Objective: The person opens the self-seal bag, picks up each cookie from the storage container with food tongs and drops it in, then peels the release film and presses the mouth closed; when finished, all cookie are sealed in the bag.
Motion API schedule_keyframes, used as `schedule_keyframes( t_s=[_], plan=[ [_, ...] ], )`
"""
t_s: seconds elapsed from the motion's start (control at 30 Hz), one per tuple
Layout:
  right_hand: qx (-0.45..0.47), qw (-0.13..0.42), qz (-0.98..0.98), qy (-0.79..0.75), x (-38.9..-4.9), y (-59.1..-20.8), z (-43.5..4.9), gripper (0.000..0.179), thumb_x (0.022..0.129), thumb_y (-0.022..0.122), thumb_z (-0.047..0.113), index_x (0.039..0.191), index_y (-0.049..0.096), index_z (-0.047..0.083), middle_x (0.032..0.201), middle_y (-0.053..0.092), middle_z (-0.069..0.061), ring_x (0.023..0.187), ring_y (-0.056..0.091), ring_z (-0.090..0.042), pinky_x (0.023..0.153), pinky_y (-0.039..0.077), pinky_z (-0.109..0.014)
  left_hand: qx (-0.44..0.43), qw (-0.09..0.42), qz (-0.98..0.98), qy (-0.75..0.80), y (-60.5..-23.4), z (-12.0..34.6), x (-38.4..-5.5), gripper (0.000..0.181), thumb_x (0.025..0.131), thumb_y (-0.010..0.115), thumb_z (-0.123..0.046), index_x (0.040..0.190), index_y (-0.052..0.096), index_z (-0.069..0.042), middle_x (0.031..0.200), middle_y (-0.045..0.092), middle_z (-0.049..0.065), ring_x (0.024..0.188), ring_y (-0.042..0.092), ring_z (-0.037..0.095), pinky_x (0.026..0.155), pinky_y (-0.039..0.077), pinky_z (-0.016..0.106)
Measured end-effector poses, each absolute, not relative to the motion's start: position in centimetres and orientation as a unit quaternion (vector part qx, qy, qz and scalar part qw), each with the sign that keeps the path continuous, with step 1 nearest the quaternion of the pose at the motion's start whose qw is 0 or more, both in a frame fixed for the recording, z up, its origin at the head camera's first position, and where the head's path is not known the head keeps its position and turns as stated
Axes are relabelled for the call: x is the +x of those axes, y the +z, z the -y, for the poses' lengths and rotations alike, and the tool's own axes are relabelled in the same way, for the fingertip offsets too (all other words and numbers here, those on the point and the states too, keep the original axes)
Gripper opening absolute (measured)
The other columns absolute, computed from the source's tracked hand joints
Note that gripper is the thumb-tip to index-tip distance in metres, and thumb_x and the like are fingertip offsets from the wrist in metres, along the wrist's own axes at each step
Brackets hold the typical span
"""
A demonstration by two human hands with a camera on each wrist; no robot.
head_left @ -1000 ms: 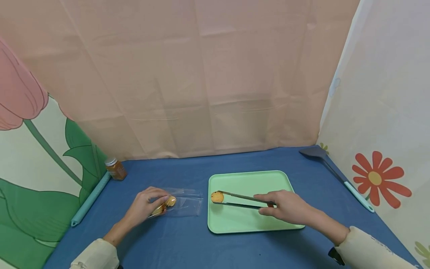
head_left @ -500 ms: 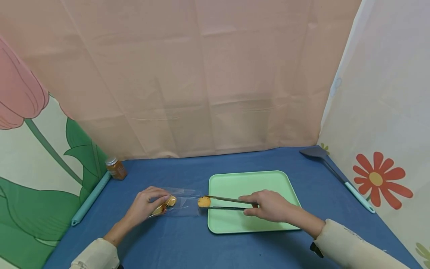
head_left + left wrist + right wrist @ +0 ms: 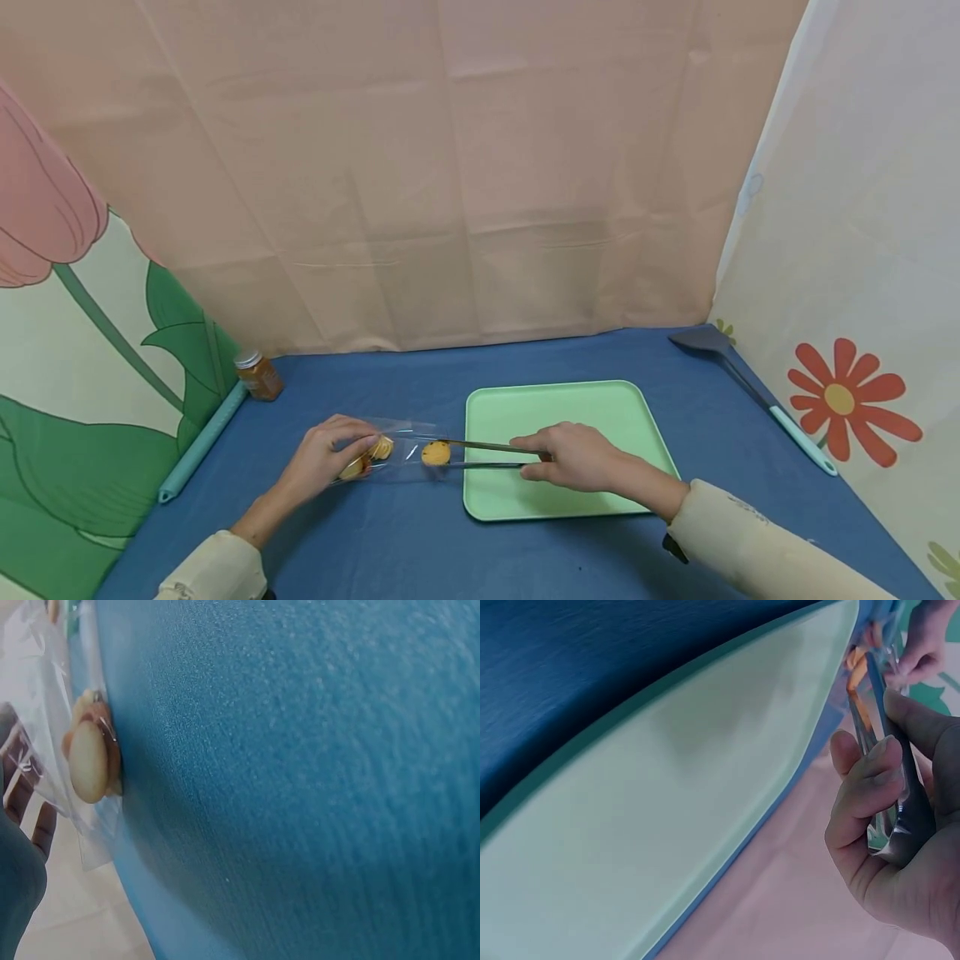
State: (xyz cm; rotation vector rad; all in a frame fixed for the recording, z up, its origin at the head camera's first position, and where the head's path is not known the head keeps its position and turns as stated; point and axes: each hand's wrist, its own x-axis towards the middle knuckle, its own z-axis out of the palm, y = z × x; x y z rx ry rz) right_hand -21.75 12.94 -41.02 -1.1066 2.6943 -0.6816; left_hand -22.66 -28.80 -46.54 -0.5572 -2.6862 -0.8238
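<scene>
My left hand (image 3: 330, 454) pinches the upper edge of a clear plastic bag (image 3: 408, 429) lying on the blue cloth. Inside the bag, close to my fingers, are several round cookies (image 3: 381, 448); in the left wrist view a pale oval cookie (image 3: 88, 761) shows through the film. My right hand (image 3: 573, 457) grips a pair of dark tongs (image 3: 495, 447) above the green tray (image 3: 555, 500). Between the tong tips sits a round golden cookie (image 3: 435, 453) with dark specks, at the bag's right part. The right wrist view shows fingers and thumb curled round the tongs (image 3: 907, 817).
A jar (image 3: 259, 377) with a silver lid stands at the back left, by a rolled turquoise item (image 3: 202, 446). A dark spatula (image 3: 738, 379) with a pale blue handle lies along the right edge. Fabric panels border the table at the back and sides.
My right hand has moved left with the tongs, carrying the cookie from above the tray to the bag. My left hand stays in place on the bag.
</scene>
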Motion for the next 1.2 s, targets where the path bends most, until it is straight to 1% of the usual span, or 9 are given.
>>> schedule_keyframes(
  t_s=[0.1,0.27,0.37,0.5,0.63,0.7,0.77,1.0,1.2],
  plan=[
    [-0.369,0.081,-0.898,-0.225,-21.8,-40.9,-12.3,0.044,0.095,0.070,0.033,0.136,0.065,0.018,0.068,0.061,0.012,0.054,0.044,0.003,0.046,0.033,-0.021,-0.189,0.136,0.930,-0.285,-46.5,28.8,-22.6,0.016,0.096,0.068,-0.032,0.107,0.079,-0.027,0.110,0.071,-0.015,0.107,0.062,0.007,0.089,0.055,0.045],
    [-0.374,0.083,-0.896,-0.225,-21.8,-40.9,-11.3,0.043,0.095,0.070,0.031,0.135,0.065,0.017,0.072,0.066,0.009,0.054,0.045,0.004,0.046,0.032,-0.020,-0.188,0.133,0.931,-0.284,-46.4,28.7,-22.5,0.017,0.097,0.068,-0.033,0.108,0.079,-0.027,0.111,0.071,-0.017,0.107,0.061,0.007,0.089,0.055,0.045],
    [-0.378,0.087,-0.895,-0.223,-21.9,-40.9,-10.6,0.043,0.095,0.069,0.030,0.136,0.065,0.017,0.066,0.063,0.007,0.052,0.042,0.003,0.045,0.028,-0.020,-0.190,0.134,0.930,-0.284,-46.5,28.7,-22.5,0.017,0.096,0.068,-0.032,0.108,0.079,-0.027,0.111,0.071,-0.016,0.107,0.062,0.007,0.089,0.055,0.045],
    [-0.382,0.088,-0.893,-0.222,-22.1,-40.9,-9.6,0.043,0.095,0.069,0.030,0.136,0.065,0.018,0.065,0.063,0.008,0.052,0.043,0.003,0.044,0.027,-0.021,-0.191,0.137,0.930,-0.282,-46.4,28.7,-22.6,0.016,0.096,0.068,-0.033,0.107,0.079,-0.028,0.110,0.071,-0.016,0.107,0.062,0.007,0.089,0.055,0.046],
    [-0.382,0.088,-0.893,-0.221,-22.3,-40.9,-8.7,0.043,0.095,0.070,0.031,0.135,0.065,0.019,0.077,0.070,0.008,0.055,0.048,0.004,0.043,0.030,-0.021,-0.192,0.133,0.930,-0.284,-46.3,28.7,-22.6,0.015,0.097,0.067,-0.035,0.106,0.078,-0.031,0.110,0.071,-0.017,0.107,0.062,0.007,0.089,0.055,0.045],
    [-0.382,0.089,-0.894,-0.217,-22.4,-40.8,-8.2,0.043,0.095,0.069,0.031,0.136,0.065,0.019,0.076,0.070,0.006,0.055,0.047,0.003,0.043,0.029,-0.021,-0.192,0.132,0.930,-0.285,-46.3,28.7,-22.6,0.016,0.097,0.066,-0.036,0.106,0.078,-0.031,0.110,0.071,-0.017,0.107,0.061,0.006,0.089,0.055,0.045],
    [-0.381,0.087,-0.895,-0.214,-22.5,-40.8,-7.7,0.043,0.095,0.069,0.032,0.136,0.065,0.020,0.081,0.072,0.006,0.055,0.048,0.004,0.043,0.028,-0.021,-0.192,0.135,0.930,-0.283,-46.3,28.8,-22.6,0.016,0.097,0.066,-0.036,0.107,0.078,-0.031,0.111,0.071,-0.017,0.107,0.061,0.006,0.089,0.055,0.046],
    [-0.387,0.086,-0.894,-0.210,-22.6,-40.8,-6.1,0.042,0.096,0.069,0.031,0.136,0.065,0.020,0.062,0.059,0.008,0.047,0.039,-0.001,0.043,0.020,-0.022,-0.200,0.148,0.927,-0.283,-46.3,29.2,-22.4,0.015,0.096,0.068,-0.032,0.107,0.079,-0.028,0.111,0.071,-0.017,0.107,0.061,0.006,0.088,0.055,0.046],
    [-0.373,0.102,-0.899,-0.206,-22.7,-41.1,-6.0,0.043,0.096,0.068,0.032,0.138,0.064,0.022,0.060,0.059,0.012,0.045,0.039,-0.002,0.043,0.020,-0.022,-0.207,0.149,0.923,-0.288,-46.3,29.2,-22.4,0.015,0.096,0.068,-0.031,0.107,0.079,-0.028,0.111,0.071,-0.016,0.107,0.062,0.006,0.088,0.055,0.046]
  ],
)
